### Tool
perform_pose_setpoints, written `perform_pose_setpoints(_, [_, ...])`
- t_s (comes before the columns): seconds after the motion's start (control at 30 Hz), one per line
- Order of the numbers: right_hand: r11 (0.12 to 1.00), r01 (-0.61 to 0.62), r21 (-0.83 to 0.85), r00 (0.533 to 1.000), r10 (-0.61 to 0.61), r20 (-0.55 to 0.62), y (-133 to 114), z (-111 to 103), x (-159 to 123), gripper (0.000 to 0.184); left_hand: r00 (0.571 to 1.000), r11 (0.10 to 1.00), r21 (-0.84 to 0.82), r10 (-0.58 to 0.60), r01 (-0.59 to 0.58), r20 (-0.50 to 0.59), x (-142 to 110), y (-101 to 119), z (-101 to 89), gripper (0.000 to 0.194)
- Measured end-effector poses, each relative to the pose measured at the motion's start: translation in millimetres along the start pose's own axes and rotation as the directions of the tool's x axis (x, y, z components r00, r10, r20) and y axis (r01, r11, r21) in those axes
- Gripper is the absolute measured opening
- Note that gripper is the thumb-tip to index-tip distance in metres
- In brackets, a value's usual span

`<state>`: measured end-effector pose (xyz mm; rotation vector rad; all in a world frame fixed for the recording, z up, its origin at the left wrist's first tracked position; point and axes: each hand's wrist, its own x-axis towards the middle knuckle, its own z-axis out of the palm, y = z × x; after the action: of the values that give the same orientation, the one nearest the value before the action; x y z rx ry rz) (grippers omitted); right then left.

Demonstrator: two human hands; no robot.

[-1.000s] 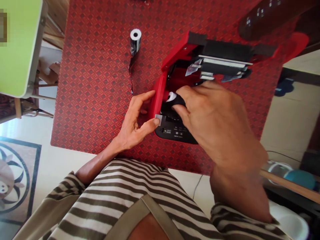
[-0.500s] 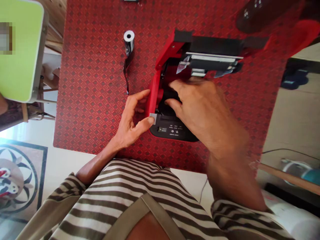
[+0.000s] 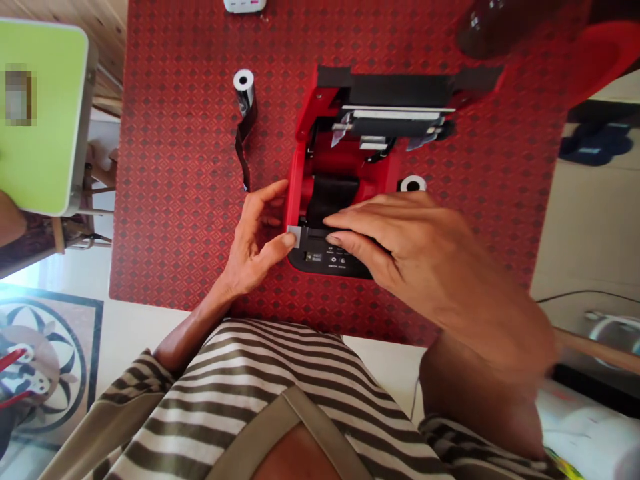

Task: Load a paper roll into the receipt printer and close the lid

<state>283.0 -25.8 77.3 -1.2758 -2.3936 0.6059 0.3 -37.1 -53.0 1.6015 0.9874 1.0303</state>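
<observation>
A red and black label printer (image 3: 294,180) lies on the table in front of me, its lid (image 3: 400,90) raised. A black ribbon (image 3: 333,193) runs through its bay down to the front panel (image 3: 313,257). My left hand (image 3: 257,240) grips the printer's left side, the thumb on a grey patch (image 3: 295,236) at the front corner. At the ribbon's front end, above the panel, the thumb and fingers of my right hand (image 3: 420,253) are pinched together. This hand covers the printer's right front part.
Left of the printer stands a roll (image 3: 244,90) with a black strip trailing from it. Another roll (image 3: 413,184) sits just right of the printer, partly behind my hand. A dark container (image 3: 483,33) is at the back right, and a small white object (image 3: 245,5) at the back edge.
My right hand has drawn back from inside the bay to the front panel, uncovering the black ribbon and the right-hand roll. My left hand keeps its grip on the printer.
</observation>
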Motion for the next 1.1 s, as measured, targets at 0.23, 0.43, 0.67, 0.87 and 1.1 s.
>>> perform_pose_setpoints(0.23, [0.994, -0.016, 0.105, 0.998, 0.01, 0.057, 18.1, -8.6, 12.3, 0.036, 1.0, 0.999, -0.042, 0.015, -0.016, -0.015, 0.7, 1.6, -1.9, 0.08])
perform_pose_setpoints(0.43, [0.979, -0.005, 0.203, 0.992, -0.02, 0.122, 28.2, -16.1, 21.8, 0.032, 0.999, 1.0, -0.019, 0.014, -0.014, -0.032, 1.6, 4.2, -4.1, 0.077])
perform_pose_setpoints(0.67, [0.965, -0.012, 0.263, 0.992, -0.022, 0.126, 28.2, -20.9, 23.1, 0.029, 0.998, 0.993, -0.114, -0.023, 0.017, -0.052, 3.0, 10.6, -3.4, 0.07])
perform_pose_setpoints(0.87, [0.976, -0.044, 0.214, 0.991, 0.017, 0.129, 27.1, -12.2, 22.7, 0.028, 0.98, 0.978, 0.197, 0.105, -0.07, -0.171, 2.6, 33.5, -7.6, 0.066])
perform_pose_setpoints(1.1, [0.981, -0.1, 0.165, 0.979, 0.126, -0.159, 13.0, -26.0, 2.5, 0.023, 0.908, 0.761, 0.54, 0.42, -0.36, 0.014, 33.2, 78.3, -13.7, 0.056])
